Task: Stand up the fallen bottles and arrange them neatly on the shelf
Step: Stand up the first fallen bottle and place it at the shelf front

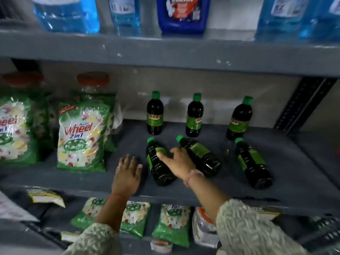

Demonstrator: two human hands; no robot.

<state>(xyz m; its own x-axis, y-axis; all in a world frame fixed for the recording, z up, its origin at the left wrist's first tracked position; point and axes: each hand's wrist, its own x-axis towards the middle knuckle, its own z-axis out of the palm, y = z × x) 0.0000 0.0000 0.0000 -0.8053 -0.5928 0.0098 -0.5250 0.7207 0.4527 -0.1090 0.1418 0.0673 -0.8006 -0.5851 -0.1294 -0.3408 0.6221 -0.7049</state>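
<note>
Grey metal shelf (184, 192), middle level. At the back, three dark bottles with green caps upright in a row: left bottle (155, 115), middle bottle (194, 116), right bottle (239, 119), well apart. In front, three more flat on their sides, caps toward the back: left fallen bottle (160, 170), middle fallen bottle (204, 157), right fallen bottle (253, 162). Right hand (179, 161) spread open, between the left and middle fallen bottles, thumb on the left one's label, fingers touching the middle one; nothing gripped. Left hand (127, 175) open, palm down, flat on the shelf just beside the left fallen bottle. Green detergent packet (81, 137) upright further left.
</note>
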